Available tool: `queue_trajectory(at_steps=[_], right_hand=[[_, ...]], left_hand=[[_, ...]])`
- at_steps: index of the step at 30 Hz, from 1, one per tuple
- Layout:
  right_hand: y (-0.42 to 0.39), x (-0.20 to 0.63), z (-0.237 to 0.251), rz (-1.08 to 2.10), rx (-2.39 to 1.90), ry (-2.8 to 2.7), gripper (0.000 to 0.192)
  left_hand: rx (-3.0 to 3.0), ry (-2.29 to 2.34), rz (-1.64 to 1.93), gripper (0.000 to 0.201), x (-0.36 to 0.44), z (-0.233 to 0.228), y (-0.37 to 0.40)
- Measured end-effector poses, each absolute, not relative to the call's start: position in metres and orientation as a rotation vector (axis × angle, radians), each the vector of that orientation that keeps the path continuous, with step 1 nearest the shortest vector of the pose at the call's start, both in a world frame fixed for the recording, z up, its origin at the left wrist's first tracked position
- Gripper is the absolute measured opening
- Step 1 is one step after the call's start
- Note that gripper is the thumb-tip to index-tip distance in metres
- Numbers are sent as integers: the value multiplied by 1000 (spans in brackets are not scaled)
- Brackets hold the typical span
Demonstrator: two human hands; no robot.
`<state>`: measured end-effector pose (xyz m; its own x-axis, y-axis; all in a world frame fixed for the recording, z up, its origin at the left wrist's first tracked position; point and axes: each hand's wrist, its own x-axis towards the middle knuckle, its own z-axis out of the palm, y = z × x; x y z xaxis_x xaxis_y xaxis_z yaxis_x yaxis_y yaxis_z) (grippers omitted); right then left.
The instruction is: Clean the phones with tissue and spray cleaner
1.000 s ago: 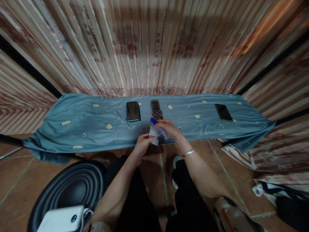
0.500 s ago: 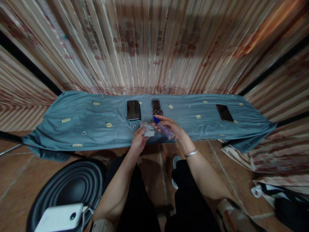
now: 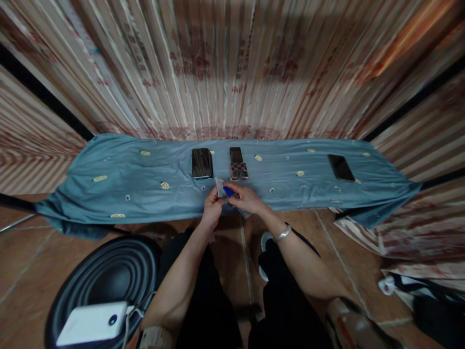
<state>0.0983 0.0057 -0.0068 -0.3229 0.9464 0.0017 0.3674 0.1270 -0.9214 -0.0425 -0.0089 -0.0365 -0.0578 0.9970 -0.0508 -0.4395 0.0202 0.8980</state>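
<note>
My left hand [image 3: 211, 206] pinches a small white wipe [image 3: 219, 186] over the front edge of the blue-grey cloth [image 3: 138, 186]. My right hand [image 3: 247, 199] grips a small clear spray bottle with a blue cap [image 3: 228, 191]; the cap points at the wipe and almost touches it. The two hands meet just in front of a dark phone [image 3: 202, 163] and a checkered phone [image 3: 238, 165], which lie flat on the cloth. A silver bracelet [image 3: 282, 233] circles my right wrist.
A third phone [image 3: 341, 167] lies far right on the cloth. Striped curtains [image 3: 232, 72] hang close behind. On the floor at lower left sits a black ribbed round object [image 3: 109, 278] with a white power bank [image 3: 92, 323] on it. Bags and fabric pile at the right [image 3: 417, 286].
Both hands have drawn closer together. The wipe went from spread out flat to held upright against the bottle's cap, and the bottle swung left to point at it.
</note>
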Motion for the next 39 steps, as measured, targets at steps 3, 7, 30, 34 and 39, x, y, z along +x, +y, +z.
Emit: queue_trajectory(at_steps=[3,7,30,34,39], right_hand=[[8,100,-11,1273,-1254,-1706,48],[9,101,-11,1240,-1233,-1750,44],[0,95,5,851,-1414,-2125,40],[-1,93,5,862,-1419,-2137,37],[2,92,0,875,-1428,-2083,41]], left_hand=[[722,910,1377,47,-43,-36,-10],[644,857,1288,47,-41,-30,-14],[493,813,1254,48,-46,-28,-14],[492,804,1245,49,-46,-28,-14],[469,820,1261,47,-46,-29,-13]])
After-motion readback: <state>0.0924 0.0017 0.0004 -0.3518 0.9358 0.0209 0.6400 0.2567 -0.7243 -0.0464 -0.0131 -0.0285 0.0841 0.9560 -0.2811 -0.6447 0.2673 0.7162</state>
